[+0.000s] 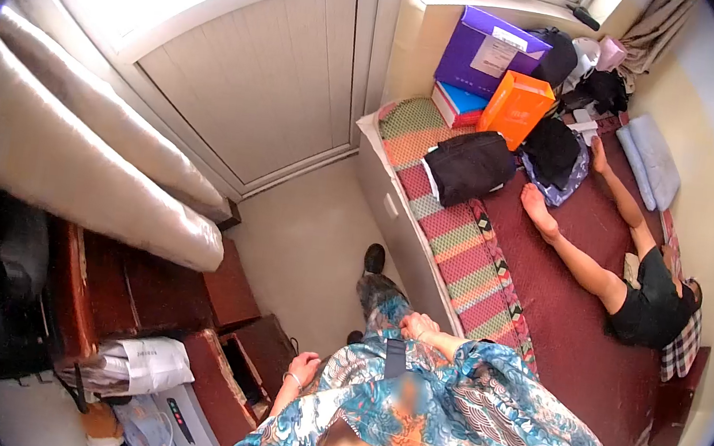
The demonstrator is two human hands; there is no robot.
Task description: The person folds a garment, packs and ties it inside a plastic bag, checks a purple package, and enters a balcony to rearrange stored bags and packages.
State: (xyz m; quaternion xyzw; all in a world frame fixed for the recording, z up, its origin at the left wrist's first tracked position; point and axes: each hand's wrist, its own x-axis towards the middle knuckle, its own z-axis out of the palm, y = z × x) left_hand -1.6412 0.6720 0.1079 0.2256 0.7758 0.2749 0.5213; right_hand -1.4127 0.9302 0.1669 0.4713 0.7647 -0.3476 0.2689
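Note:
My left hand (302,368), with a bracelet at the wrist, hangs at my side near the half-open drawer (236,369). Its fingers look loosely bent, and I see nothing in them. Over my patterned trousers (385,302), my right hand (420,327) is in front of my body with its fingers curled in. Whether anything is inside that hand is hidden. A dark strap (395,359) lies on my blue patterned shirt (487,399) beside it.
A bed (560,310) runs along the right; a person in black shorts (655,300) lies on it. A black bag (471,167), orange bag (516,109) and purple bag (484,56) stand at its far end. Ahead is a door (259,77); a curtain (98,156) hangs left.

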